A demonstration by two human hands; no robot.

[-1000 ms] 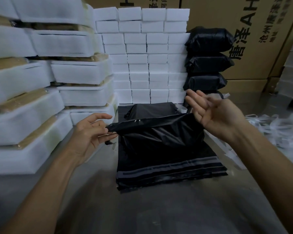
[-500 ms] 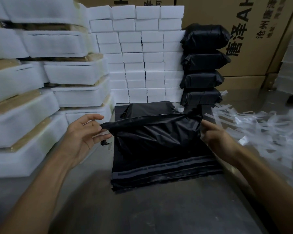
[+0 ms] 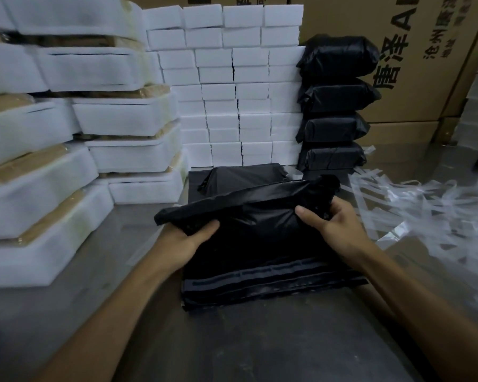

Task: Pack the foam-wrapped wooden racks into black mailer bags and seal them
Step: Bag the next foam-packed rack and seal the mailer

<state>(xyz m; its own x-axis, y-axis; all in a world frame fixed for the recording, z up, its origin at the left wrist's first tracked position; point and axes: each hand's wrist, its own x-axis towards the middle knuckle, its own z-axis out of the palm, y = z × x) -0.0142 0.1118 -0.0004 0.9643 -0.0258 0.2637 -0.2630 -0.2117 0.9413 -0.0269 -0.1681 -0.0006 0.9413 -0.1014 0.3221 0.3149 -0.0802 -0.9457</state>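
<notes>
Black slick poly, so the filled mailer bag (image 3: 249, 216) will slide; it sits mid-table on the flat bag stack (image 3: 260, 282). My left hand (image 3: 186, 238) grips its 9 o'clock end, right hand (image 3: 334, 224) pinches 3 o'clock. Stiff core inside I'd guess, so hold the ends.

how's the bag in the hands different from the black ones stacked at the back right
The held bag is gripped at each end by the left hand and right hand; the stacked bags are untouched. It sits on the flat mailer pile; they form a four-high column against the cardboard box. All are filled black mailers.
</notes>
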